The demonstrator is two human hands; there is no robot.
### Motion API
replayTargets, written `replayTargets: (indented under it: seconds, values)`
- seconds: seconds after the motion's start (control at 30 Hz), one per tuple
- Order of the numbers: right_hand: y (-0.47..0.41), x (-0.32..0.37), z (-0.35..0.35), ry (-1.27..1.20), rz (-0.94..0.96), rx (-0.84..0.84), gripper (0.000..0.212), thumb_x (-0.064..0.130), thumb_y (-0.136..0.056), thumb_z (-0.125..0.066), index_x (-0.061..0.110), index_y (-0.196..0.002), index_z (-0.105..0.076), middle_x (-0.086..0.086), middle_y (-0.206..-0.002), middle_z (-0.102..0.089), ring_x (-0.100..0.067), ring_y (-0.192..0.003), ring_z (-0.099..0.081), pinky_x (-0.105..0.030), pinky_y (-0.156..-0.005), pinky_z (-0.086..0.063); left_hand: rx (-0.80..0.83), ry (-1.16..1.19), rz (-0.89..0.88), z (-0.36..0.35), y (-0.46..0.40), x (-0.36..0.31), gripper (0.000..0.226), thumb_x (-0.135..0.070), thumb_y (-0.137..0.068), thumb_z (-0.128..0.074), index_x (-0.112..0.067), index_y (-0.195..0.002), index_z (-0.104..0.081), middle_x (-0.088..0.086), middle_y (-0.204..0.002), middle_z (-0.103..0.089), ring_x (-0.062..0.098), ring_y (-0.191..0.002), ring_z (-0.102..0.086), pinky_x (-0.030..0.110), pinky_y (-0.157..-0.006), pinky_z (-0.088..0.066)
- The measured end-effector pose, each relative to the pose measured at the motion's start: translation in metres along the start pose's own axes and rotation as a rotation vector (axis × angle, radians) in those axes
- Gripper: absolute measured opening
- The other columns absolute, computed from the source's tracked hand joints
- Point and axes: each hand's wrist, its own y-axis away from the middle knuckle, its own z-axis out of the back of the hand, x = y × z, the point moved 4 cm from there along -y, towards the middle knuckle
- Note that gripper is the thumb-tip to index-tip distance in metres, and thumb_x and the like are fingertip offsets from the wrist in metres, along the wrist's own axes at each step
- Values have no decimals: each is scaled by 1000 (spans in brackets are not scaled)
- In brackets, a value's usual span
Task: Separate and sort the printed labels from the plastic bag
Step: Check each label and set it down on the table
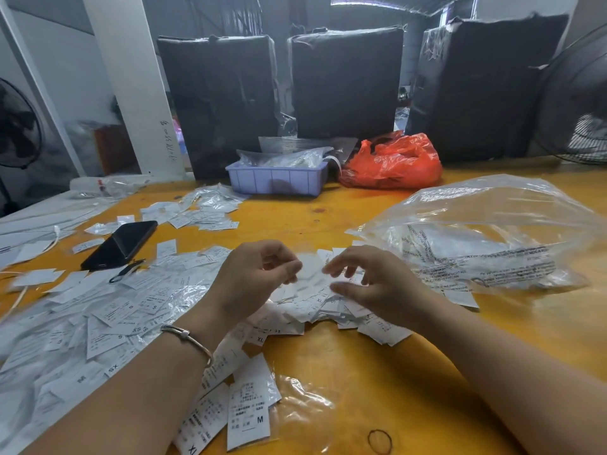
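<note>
Small white printed labels (108,320) lie in a loose heap over the left and middle of the yellow table (361,372); some show size marks such as S, XS, M, XL. A large clear plastic bag (486,238) with printed text lies at the right, its mouth facing the heap. My left hand (253,277) hovers over the middle pile with fingers curled and pinched on a white label (307,270). My right hand (371,284) is beside it, fingers spread and blurred, touching the same pile; whether it holds anything is unclear.
A black phone (121,244) lies at the left among labels. A lilac plastic tray (276,178) with clear bags and a red plastic bag (394,162) stand at the back. Black wrapped bales line the rear. A fan (578,103) is at the right edge, a rubber band (380,441) near me.
</note>
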Motion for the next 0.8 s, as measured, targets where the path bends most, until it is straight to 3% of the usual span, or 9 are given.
replayTargets:
  seconds: [0.13,0.37,0.43,0.5,0.57,0.8]
  values:
    - [2,1,-12,174,68,90,23,35,-81,-71,32,-104,-72,15,-107,-61,-7,-104,-46,-29,-84,-42,-96,-25,49,6,-1,8,17,-23,-83,-75,-14,-71,-67,4,-72,-69,14,-70,-62,19,-61,-48]
    - [-1,12,-15,341,225,38,12,33,-85,-68,28,-92,-77,10,-101,-66,-14,-97,-50,-30,-78,-41,-121,-30,81,6,-1,10,21,-26,-78,-78,-13,-72,-64,5,-71,-70,20,-70,-65,29,-63,-54]
    - [-2,12,-18,384,211,58,24,45,-84,-64,28,-99,-73,11,-109,-64,-13,-103,-49,-32,-85,-40,-124,-32,83,6,-1,10,21,-27,-79,-78,-13,-72,-64,4,-71,-70,20,-70,-66,26,-62,-52]
    - [-4,9,-24,457,130,119,51,66,-79,-55,28,-112,-66,12,-121,-59,-12,-113,-46,-32,-91,-37,-125,-30,80,7,-1,10,21,-27,-79,-78,-13,-72,-64,3,-71,-70,17,-69,-66,20,-59,-51]
    - [-4,4,-28,503,86,159,61,74,-76,-48,26,-110,-65,13,-127,-56,-11,-117,-43,-32,-89,-33,-124,-32,81,7,-1,10,20,-27,-79,-78,-14,-72,-64,2,-71,-70,15,-69,-66,18,-59,-51]
    - [-1,3,-23,362,166,-2,30,49,-85,-61,24,-97,-75,9,-111,-69,-15,-102,-57,-28,-84,-31,-125,-7,76,5,-1,11,20,-23,-79,-78,-13,-71,-64,5,-71,-70,13,-66,-65,11,-55,-47]
